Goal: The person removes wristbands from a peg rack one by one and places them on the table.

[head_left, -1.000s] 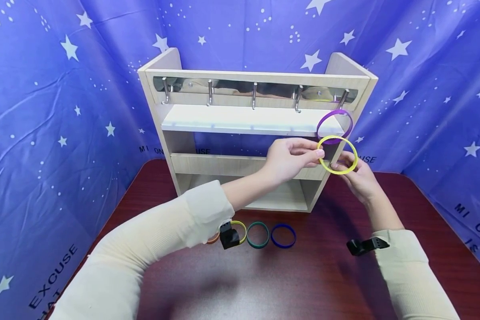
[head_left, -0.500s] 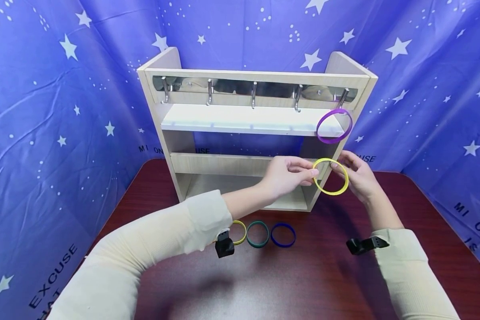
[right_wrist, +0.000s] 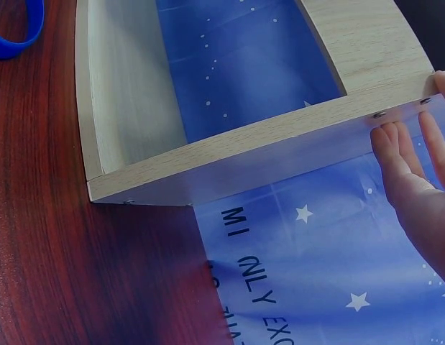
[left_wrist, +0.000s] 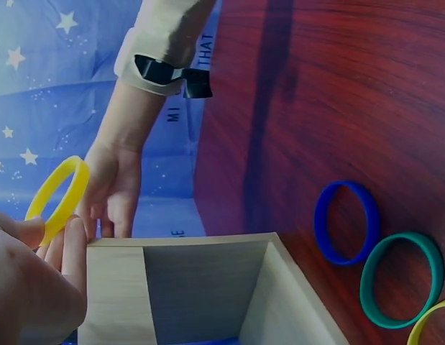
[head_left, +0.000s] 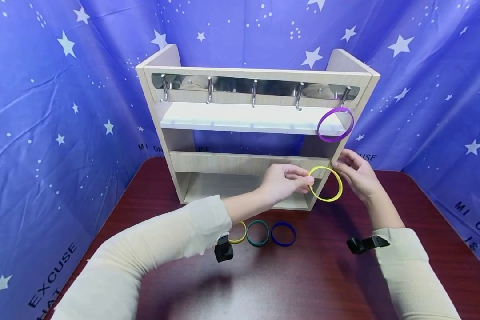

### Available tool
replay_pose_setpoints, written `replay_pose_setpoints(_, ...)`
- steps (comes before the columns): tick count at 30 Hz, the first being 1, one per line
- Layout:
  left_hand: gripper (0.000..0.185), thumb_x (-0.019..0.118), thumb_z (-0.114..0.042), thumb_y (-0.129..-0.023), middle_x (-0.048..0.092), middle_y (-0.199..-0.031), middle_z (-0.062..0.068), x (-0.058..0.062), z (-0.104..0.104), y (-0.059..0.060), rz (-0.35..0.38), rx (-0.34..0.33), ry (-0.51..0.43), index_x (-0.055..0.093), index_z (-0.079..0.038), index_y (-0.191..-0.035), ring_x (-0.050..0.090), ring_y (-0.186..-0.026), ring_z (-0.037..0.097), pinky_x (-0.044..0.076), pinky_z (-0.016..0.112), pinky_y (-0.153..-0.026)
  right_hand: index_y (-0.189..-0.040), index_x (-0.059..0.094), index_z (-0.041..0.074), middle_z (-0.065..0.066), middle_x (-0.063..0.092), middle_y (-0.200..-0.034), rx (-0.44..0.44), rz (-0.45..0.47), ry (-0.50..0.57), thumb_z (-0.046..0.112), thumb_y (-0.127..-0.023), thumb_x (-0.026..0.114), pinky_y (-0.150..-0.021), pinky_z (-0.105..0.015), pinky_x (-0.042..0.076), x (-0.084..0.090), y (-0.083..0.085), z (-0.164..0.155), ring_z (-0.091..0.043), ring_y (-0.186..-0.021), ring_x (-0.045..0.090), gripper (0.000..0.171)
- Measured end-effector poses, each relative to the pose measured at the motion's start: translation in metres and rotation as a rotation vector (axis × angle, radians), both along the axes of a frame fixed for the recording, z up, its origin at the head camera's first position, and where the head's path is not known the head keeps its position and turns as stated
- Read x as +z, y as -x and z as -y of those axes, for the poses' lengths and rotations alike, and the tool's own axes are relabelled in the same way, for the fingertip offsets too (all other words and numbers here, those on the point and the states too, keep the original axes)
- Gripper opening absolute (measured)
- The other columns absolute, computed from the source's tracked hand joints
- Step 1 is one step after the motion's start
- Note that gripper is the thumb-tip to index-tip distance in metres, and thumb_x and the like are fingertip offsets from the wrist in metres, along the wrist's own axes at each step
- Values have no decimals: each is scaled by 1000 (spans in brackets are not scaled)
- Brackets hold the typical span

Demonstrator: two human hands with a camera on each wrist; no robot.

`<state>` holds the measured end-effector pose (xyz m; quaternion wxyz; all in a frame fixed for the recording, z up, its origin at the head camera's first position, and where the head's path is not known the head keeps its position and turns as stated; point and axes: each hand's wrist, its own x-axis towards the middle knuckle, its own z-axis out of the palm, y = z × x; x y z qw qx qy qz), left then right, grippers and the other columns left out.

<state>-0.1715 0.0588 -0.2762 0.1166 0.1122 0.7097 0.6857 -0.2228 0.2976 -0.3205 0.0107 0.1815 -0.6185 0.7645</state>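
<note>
My left hand (head_left: 282, 184) pinches a yellow wristband (head_left: 341, 186) between thumb and fingers, in front of the right side of a pale wooden shelf rack (head_left: 248, 163). In the left wrist view, the yellow wristband (left_wrist: 77, 188) stands tilted above the fingertips. My right hand (head_left: 359, 178) rests against the rack's right side panel; the right wrist view shows its fingers (right_wrist: 398, 162) touching the panel's outer face, holding no wristband. A purple wristband (head_left: 331, 139) hangs from the rightmost metal hook (head_left: 345, 95), above the yellow one.
On the dark red table (head_left: 288, 284) before the rack lie a blue wristband (head_left: 283, 244), a green wristband (head_left: 248, 234) and another yellow wristband (head_left: 245, 233), partly hidden by the left sleeve. Several more hooks line the rack's top rail. A star-patterned blue curtain (head_left: 244, 35) surrounds the table.
My left hand has come down and slightly left with the yellow wristband, away from the hanging purple one. My right hand has stayed at the rack's side.
</note>
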Motion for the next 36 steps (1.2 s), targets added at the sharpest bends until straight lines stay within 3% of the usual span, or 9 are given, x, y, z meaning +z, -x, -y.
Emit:
replay_pose_setpoints(12, 18, 72, -6, -84, 74, -92, 22, -21, -4, -2, 38, 2, 14, 72, 4, -99, 73, -84, 34, 63, 27, -70, -112, 62, 14, 4, 63, -103, -10, 0, -15, -10, -92, 51, -85, -12, 55, 0, 1, 0, -4, -93, 62, 33)
replay_pose_setpoints(20, 17, 71, -1, -84, 72, -96, 26, -35, -7, -2, 140, 6, -49, 70, 8, -99, 74, -84, 32, 63, 31, -74, -111, 61, 15, 5, 64, -103, -14, 7, -17, -9, -92, 51, -85, -12, 55, -1, 0, 0, -3, -93, 62, 33)
replay_pose_setpoints(25, 18, 70, 2, -83, 71, -98, 27, -44, -8, -2, 195, 17, -92, 69, 10, -99, 74, -72, 22, 63, 30, -72, -111, 62, 15, 6, 64, -104, -23, 16, -22, -9, -92, 52, -85, -12, 54, 0, -1, 0, -3, -94, 61, 33)
replay_pose_setpoints(29, 18, 69, 0, -85, 72, -99, 25, -53, -8, -1, 192, 11, -60, 69, 9, -100, 70, -64, 12, 63, 28, -71, -111, 62, 14, 4, 64, -103, -12, 15, 0, -10, -91, 51, -85, -13, 54, 0, -1, 1, -4, -94, 61, 33)
replay_pose_setpoints(36, 17, 69, -1, -85, 71, -101, 27, -67, -10, 2, 209, 15, -41, 69, 9, -99, 72, -67, 18, 63, 27, -70, -110, 62, 14, 4, 63, -103, -8, 19, 3, -10, -91, 51, -86, -13, 54, 1, 0, 1, -4, -94, 61, 32)
